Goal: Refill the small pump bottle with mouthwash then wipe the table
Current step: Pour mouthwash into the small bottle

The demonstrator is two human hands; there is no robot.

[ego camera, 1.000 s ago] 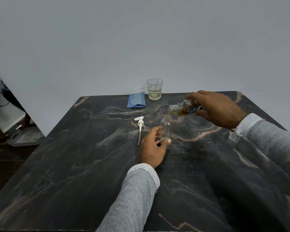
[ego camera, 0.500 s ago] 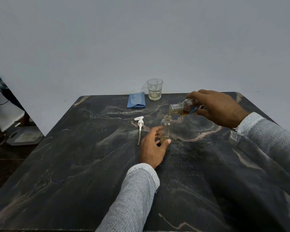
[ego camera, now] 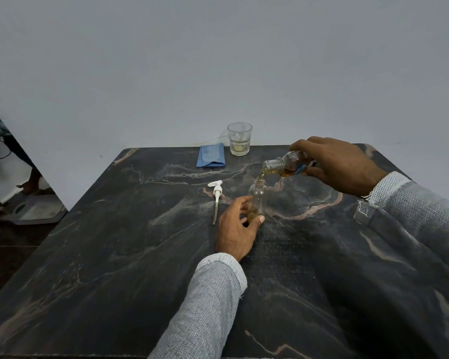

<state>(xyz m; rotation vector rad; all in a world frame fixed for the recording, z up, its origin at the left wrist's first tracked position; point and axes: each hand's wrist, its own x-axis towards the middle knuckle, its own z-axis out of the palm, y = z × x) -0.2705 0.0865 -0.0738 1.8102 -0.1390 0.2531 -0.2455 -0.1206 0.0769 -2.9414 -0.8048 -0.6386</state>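
The small pump bottle [ego camera: 257, 198] stands upright on the tabletop [ego camera: 114, 255] just past its middle, its long axis vertical and its open neck facing straight up. A shallow layer of amber liquid sits at its base, so by my reading the refill is barely begun.

The relation that matters is the one above that neck: the mouth of the mouthwash bottle [ego camera: 288, 165] hangs just at 1 o'clock from it and slightly higher, tipped nearly level with its own long axis running out toward 3 o'clock, and a thin stream drops from mouth to neck.

The left hand [ego camera: 237, 229] is the nearer of the two hands, lying at 7 o'clock from the small bottle with thumb and fingers pinching its base. The right hand [ego camera: 340, 167] is at 2 o'clock, wrapped around the body of the mouthwash bottle. The two hands are apart.

Farther out, the pump head [ego camera: 217, 194] lies flat at 9 o'clock, its tube trailing toward the near edge. The blue cloth [ego camera: 211, 155] sits at 11 o'clock by the far edge, untouched, with a glass [ego camera: 239, 139] at 12 o'clock beside it.
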